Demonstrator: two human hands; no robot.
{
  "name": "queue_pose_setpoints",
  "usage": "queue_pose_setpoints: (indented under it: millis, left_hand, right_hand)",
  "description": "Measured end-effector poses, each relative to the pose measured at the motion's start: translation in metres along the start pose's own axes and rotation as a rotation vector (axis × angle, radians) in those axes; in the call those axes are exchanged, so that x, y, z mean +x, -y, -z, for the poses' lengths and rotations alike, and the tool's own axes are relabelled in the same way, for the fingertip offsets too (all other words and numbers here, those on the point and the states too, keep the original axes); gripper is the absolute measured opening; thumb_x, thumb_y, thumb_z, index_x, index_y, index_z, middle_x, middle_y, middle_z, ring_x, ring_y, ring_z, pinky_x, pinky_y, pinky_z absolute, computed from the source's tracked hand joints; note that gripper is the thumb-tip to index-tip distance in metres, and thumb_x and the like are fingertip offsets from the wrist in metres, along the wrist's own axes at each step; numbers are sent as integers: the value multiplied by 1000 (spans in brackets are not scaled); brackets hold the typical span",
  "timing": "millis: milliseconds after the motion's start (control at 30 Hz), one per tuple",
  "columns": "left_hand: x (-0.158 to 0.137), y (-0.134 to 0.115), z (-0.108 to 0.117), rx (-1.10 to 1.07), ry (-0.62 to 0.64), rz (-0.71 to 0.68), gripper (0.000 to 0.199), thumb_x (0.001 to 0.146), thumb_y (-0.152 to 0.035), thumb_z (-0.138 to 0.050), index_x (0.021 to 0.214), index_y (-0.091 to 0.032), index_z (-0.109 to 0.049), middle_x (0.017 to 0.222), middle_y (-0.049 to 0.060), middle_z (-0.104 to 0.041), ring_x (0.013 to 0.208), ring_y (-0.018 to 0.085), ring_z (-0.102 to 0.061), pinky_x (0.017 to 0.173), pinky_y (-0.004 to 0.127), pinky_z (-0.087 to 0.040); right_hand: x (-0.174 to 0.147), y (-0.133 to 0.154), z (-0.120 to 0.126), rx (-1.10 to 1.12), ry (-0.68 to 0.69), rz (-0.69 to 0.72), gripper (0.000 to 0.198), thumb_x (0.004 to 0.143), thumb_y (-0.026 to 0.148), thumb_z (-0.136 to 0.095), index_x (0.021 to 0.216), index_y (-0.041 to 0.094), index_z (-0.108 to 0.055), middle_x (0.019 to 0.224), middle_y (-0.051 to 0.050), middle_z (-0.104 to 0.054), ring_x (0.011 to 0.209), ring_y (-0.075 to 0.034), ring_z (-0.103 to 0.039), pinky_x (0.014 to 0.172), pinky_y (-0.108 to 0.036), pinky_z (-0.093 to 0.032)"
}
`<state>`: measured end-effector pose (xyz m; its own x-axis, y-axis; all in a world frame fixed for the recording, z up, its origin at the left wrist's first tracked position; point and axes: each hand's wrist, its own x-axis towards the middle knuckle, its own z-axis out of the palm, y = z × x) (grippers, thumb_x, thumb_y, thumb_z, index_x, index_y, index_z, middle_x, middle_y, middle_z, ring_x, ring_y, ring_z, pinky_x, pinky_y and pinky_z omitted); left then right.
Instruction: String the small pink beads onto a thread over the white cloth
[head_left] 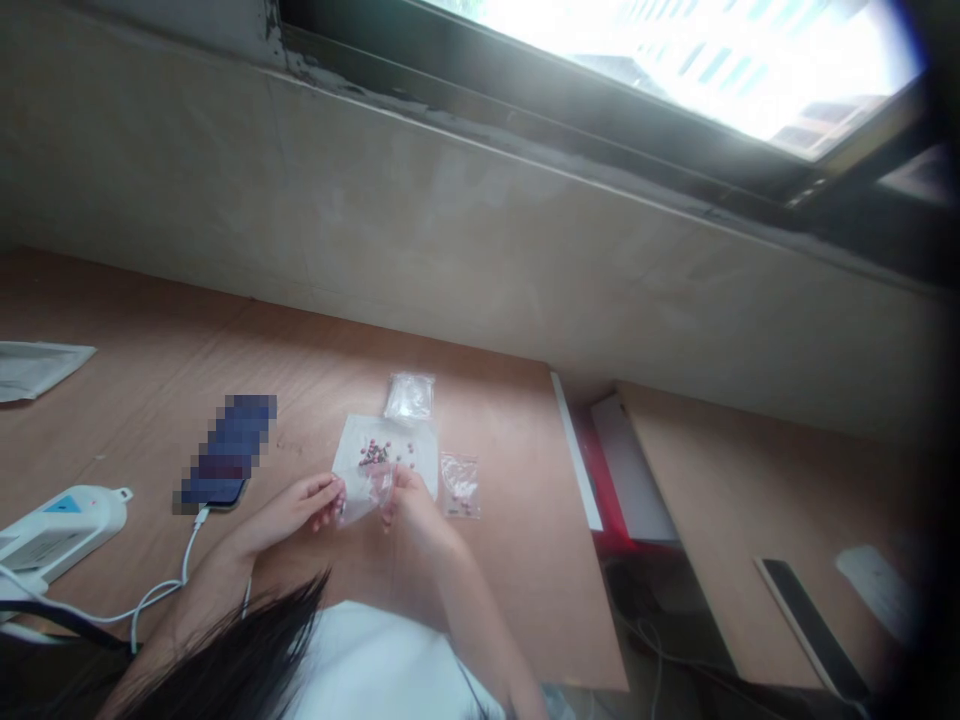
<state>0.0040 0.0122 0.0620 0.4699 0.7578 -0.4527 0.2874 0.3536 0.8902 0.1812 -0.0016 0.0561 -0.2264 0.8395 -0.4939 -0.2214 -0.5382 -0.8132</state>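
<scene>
With the clear bag (367, 492) as the middle of a clock, a pale flat packet (41, 370) sits far off toward 10 o'clock, at the left edge of the counter (517, 480). Below it, near 9 o'clock, is a white plug box (86, 518). Next comes a phone (225, 455), between 9 and 10, with a white cord (186, 550) plugged into its near end. Then comes the left hand (321, 500) at 9 o'clock, its fingers pinched on the left side of the bag. The bag is up between the two hands, and its long way seems to run from about 8 to 2. I cannot tell if its top is open. Just past it, at 12 o'clock, small pink and dark beads (375, 452) lie in a loose bunch on a white square (426, 440). The right hand (409, 492), at 3 o'clock, pinches the other side of the bag, and its fingertips look a bit nearer to the beads than the left ones. A shiny clear packet (410, 396) lies at 1 o'clock, touching or almost touching the far edge of the square. Past the right hand, at 3 o'clock, a small bag (460, 485) lies flat with a few bits in it.
</scene>
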Motion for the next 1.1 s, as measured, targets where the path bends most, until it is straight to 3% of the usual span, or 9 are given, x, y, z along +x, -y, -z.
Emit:
queue_pose_setpoints:
  millis: [133, 300, 500, 733, 933, 1100]
  left_hand:
    - [4, 24, 7, -48, -137, 48, 39, 71, -52, -41, 64, -15, -47, 50, -5, -44, 39, 6, -37, 38, 17, -30]
    - [6, 37, 13, -94, -283, 83, 40, 67, -54, -45, 68, -15, -49, 47, -8, -39, 34, 4, -33, 30, 15, -28]
    - [9, 41, 15, -117, -310, 89, 38, 67, -52, -47, 72, -14, -50, 44, -9, -38, 31, 4, -32, 28, 14, -28]
    - [12, 26, 11, -129, -374, 6, 37, 71, -52, -43, 64, -16, -45, 43, -9, -35, 30, 3, -30, 27, 12, -25]
    - [10, 6, 6, -30, -309, 44, 36, 68, -51, -47, 64, -16, -46, 39, -10, -32, 29, 4, -30, 27, 14, -25]
    - [15, -1, 7, 51, -323, -18, 34, 72, -49, -44, 65, -16, -47, 42, -9, -34, 29, 3, -30, 29, 14, -22]
  right_hand:
    - [12, -16, -1, -26, -230, 55, 21, 67, 29, -45, 84, 20, -37, 50, 8, -49, 30, -6, -39, 27, -15, -29]
    - [17, -28, -1, -65, -67, 39, 31, 64, 42, -53, 78, 18, -41, 62, 2, -56, 36, -6, -46, 30, -16, -33]
    - [27, -39, 4, -70, -80, 1, 31, 58, 40, -59, 70, 16, -44, 54, 2, -56, 34, -7, -46, 31, -17, -34]
    - [31, -41, 11, 20, -40, 4, 35, 55, 42, -61, 70, 16, -43, 52, 3, -56, 32, -8, -46, 32, -19, -36]
    - [31, -40, 14, 37, -31, 2, 35, 54, 41, -62, 70, 16, -44, 53, 2, -57, 34, -8, -47, 33, -20, -36]
    - [30, -39, 15, 48, -37, 13, 34, 55, 41, -62, 69, 15, -45, 53, 2, -57, 35, -8, -47, 34, -20, -36]
